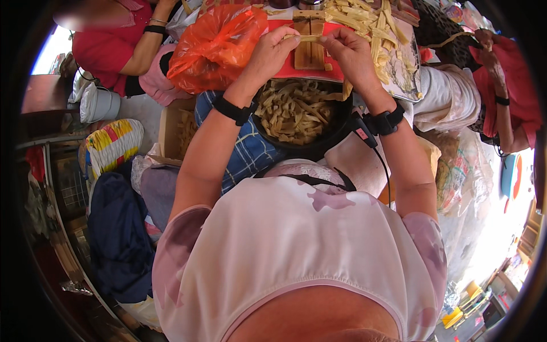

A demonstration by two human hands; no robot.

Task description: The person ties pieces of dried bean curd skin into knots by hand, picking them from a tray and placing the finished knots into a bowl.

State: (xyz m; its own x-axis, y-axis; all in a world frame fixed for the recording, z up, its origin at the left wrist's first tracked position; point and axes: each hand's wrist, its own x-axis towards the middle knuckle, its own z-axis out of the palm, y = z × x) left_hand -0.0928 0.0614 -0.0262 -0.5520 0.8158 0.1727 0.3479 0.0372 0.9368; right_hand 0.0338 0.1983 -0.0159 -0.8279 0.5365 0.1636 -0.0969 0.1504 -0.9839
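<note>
My left hand [269, 56] and my right hand [354, 56] pinch the two ends of a pale yellow strip [310, 39], stretched level between them. Beneath it lies a small wooden block [309, 58] with a dark slot along its middle, resting on a red surface [285, 69]. Nearer my body, a black basin [310, 151] holds many short cut pieces [293, 111] of the same pale material. One piece [347, 89] hangs near the basin's far right rim, below my right hand. Exactly what the strip is made of I cannot tell.
A bulging orange-red plastic bag [213, 48] sits left of the block. Long pale strips [382, 28] lie heaped at the right on the table. A cardboard box [171, 134] with more pieces stands at left. Co-workers' arms [145, 51] show on both sides. A black cable [383, 162] hangs by my right wrist.
</note>
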